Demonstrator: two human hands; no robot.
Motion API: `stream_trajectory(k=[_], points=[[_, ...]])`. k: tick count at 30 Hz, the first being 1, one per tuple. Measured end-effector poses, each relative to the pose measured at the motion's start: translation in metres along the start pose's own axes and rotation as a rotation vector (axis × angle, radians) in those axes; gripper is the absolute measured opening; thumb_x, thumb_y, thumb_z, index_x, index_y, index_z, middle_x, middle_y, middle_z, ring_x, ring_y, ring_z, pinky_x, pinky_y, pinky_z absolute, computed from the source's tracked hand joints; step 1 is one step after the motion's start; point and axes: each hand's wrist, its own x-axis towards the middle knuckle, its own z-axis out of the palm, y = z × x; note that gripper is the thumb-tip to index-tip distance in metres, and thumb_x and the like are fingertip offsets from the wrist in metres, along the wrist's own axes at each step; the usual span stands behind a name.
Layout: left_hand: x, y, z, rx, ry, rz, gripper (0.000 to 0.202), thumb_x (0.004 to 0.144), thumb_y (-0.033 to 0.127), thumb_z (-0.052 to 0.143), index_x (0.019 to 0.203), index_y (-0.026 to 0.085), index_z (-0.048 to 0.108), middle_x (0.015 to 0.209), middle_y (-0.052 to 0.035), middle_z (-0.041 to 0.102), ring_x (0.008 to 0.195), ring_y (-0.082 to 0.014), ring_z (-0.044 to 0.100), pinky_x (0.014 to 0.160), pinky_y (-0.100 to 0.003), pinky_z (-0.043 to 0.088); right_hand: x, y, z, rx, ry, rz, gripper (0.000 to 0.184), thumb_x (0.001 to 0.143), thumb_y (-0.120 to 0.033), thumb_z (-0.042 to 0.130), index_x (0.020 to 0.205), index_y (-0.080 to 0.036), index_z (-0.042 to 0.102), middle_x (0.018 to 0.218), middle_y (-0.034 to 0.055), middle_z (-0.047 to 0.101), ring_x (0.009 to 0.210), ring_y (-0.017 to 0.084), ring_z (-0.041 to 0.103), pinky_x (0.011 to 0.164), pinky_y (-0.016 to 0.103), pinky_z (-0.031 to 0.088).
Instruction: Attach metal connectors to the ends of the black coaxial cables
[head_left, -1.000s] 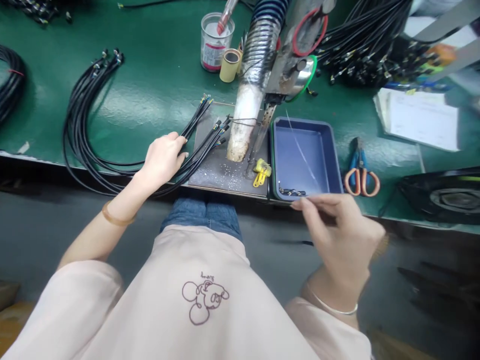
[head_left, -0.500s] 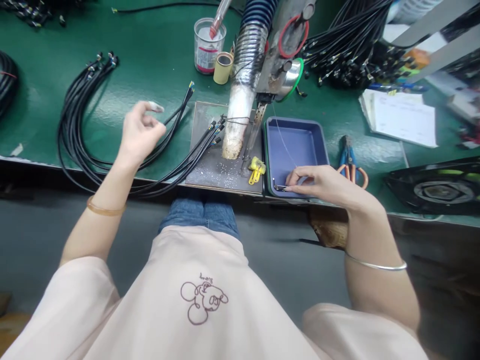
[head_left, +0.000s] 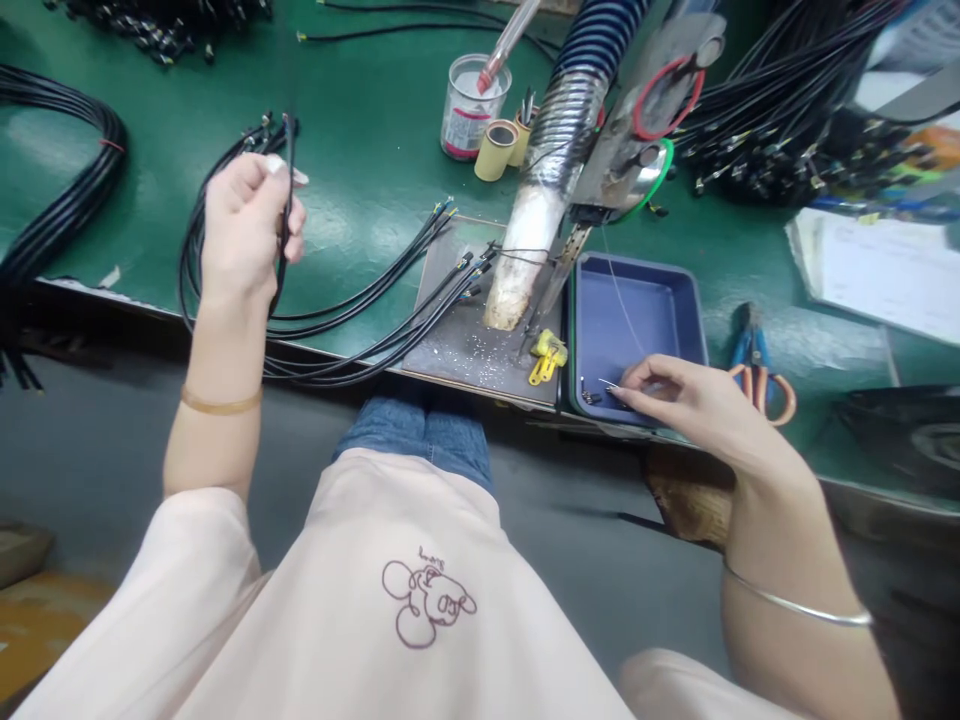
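Note:
My left hand (head_left: 251,225), a white wrap on one fingertip, is closed round a black cable (head_left: 288,195) and lifts it off a looped bundle of cables (head_left: 196,230). My right hand (head_left: 675,395) is over the near edge of a blue tray (head_left: 637,290), thumb and finger pinching a thin solder wire (head_left: 624,300) that runs down from a green-rimmed spool (head_left: 656,180). A short end of it sticks out left of the fingertips. Small black connectors (head_left: 591,397) lie in the tray beneath. Several cables (head_left: 375,345) rest with their wired ends on a brown board (head_left: 465,350).
A ribbed hose (head_left: 559,120) and a metal stand (head_left: 626,120) slant down over the board. Yellow clips (head_left: 547,355) lie beside the tray. Pliers (head_left: 750,340) and scissors (head_left: 780,400) are to the right. A plastic cup (head_left: 469,125) stands behind; more cable bundles (head_left: 750,120) lie around.
My left hand has moved left and up, and now holds a cable. My right hand stays at the tray, with the wire end now showing at its fingertips. The view has shifted left.

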Motion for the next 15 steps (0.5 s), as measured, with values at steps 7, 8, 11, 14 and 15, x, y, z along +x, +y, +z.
stream_trajectory(k=[7,8,11,14,15], points=[[-0.045,0.039,0.028,-0.108,-0.39,-0.033,0.034,0.08,0.049,0.079,0.081,0.018,0.067,0.048,0.0077,0.053,0.036,-0.0033,0.038,0.034,-0.02,0.023,-0.004,-0.008,0.0,0.014,-0.094,0.038,0.074,0.06,-0.096,0.052,0.061,-0.022,0.058,0.067,0.0084,0.067,0.06,0.02,0.059,0.061,0.035,0.047],[-0.059,0.046,0.037,-0.115,-0.495,-0.043,0.03,0.084,0.045,0.077,0.087,0.016,0.069,0.052,0.0069,0.055,0.038,-0.0025,0.039,0.036,-0.018,0.025,-0.004,-0.008,0.001,0.006,-0.081,0.038,0.071,0.062,-0.093,0.053,0.061,-0.022,0.058,0.066,0.008,0.067,0.06,0.02,0.059,0.061,0.035,0.048],[-0.098,0.048,0.069,-0.023,-0.875,-0.189,0.024,0.092,0.034,0.067,0.098,0.011,0.074,0.064,0.0009,0.064,0.053,-0.0057,0.052,0.049,-0.019,0.039,-0.007,-0.011,0.005,-0.004,0.02,0.036,0.06,0.064,-0.083,0.057,0.06,-0.024,0.058,0.064,0.0064,0.066,0.058,0.021,0.059,0.061,0.037,0.05],[-0.126,0.027,0.103,0.067,-1.009,-0.134,0.031,0.095,0.034,0.06,0.1,0.009,0.076,0.085,-0.0055,0.073,0.072,-0.0104,0.061,0.064,-0.02,0.045,-0.016,-0.02,0.008,0.063,0.229,0.012,0.042,0.068,-0.065,0.065,0.06,-0.024,0.058,0.066,0.0051,0.067,0.057,0.019,0.06,0.059,0.036,0.053],[-0.134,0.018,0.114,0.143,-0.991,-0.094,0.032,0.094,0.036,0.062,0.101,0.008,0.076,0.079,-0.0042,0.072,0.067,-0.0104,0.06,0.062,-0.021,0.043,-0.02,-0.024,0.009,0.109,0.319,-0.002,0.034,0.068,-0.057,0.068,0.06,-0.024,0.059,0.068,0.0052,0.068,0.058,0.019,0.061,0.059,0.036,0.054]])
